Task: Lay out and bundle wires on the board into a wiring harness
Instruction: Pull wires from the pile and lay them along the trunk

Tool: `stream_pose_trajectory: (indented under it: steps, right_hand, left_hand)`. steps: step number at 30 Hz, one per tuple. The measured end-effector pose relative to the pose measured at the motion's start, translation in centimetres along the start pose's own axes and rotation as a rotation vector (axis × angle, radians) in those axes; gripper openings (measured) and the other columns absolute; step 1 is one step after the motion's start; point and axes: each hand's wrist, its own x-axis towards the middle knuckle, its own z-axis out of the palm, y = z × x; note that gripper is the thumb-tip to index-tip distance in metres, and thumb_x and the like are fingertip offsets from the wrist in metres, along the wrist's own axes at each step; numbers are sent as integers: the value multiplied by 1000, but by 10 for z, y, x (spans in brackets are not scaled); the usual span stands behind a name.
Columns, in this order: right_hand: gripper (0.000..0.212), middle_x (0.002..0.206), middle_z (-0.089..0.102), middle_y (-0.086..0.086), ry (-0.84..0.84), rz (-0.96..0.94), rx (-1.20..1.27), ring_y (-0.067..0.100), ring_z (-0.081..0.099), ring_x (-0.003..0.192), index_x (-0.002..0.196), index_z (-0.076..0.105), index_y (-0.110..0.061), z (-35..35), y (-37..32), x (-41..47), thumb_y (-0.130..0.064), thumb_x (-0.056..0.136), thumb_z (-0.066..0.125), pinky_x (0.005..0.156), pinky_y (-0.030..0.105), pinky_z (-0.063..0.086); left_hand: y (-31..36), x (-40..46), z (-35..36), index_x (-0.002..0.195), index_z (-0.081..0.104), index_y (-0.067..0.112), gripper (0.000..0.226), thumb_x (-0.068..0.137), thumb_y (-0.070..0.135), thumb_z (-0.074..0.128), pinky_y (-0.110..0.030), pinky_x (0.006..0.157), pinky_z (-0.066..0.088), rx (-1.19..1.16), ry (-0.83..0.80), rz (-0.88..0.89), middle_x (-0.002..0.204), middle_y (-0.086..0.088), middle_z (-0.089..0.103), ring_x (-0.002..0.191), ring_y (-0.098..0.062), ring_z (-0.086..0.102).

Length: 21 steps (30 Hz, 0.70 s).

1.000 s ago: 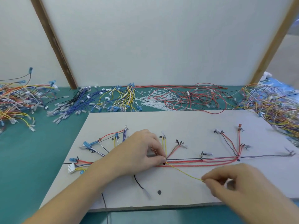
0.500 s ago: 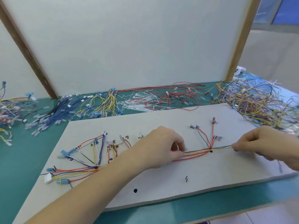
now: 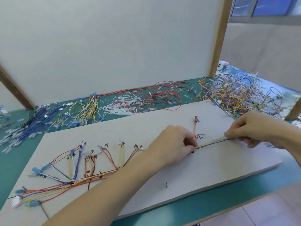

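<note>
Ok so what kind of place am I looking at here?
Most likely a wire-harness assembly bench in a workshop. A marked layout board carries routed wires, loose wire piles and white cable ties lie on the green table, and partition panels enclose it.

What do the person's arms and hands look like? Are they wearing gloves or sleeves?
No gloves and no sleeves show. The left hand and right hand are both bare, and both forearms are bare as far as the picture reaches. No watch or bracelet shows. A tiny glint on one right-hand finger might be a ring, but it's too small to tell.
</note>
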Motion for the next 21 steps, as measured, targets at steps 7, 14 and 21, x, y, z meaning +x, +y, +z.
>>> stream_pose_trajectory:
  steps: [7, 14, 21]
  right_hand:
    - [9, 72, 72, 15, -26, 74, 134, 17, 61, 55, 78, 81, -6, -24, 27, 13, -11, 85, 79, 60, 33, 61]
    - [15, 83, 75, 22, -93, 110, 162, 18, 65, 56, 83, 82, -6, -30, 37, 25, 0, 91, 71, 57, 31, 61]
    - [9, 66, 73, 12, -30, 105, -50, 17, 64, 54, 75, 81, -7, -29, 23, 24, -2, 83, 79, 54, 30, 58]
  left_hand:
    - [-4, 3, 1, 90, 82, 21, 12, 88, 13, 73, -1, 66, 36, -29, -12, -10, 76, 15, 66, 70, -2, 58]
    - [-7, 0, 3, 91, 81, 21, 10, 88, 14, 74, -14, 73, 48, -103, -23, -38, 84, 10, 74, 73, -2, 60]
    - [-5, -4, 2, 96, 81, 22, 13, 91, 15, 71, -13, 75, 47, -68, -35, -32, 91, 7, 75, 77, -3, 61]
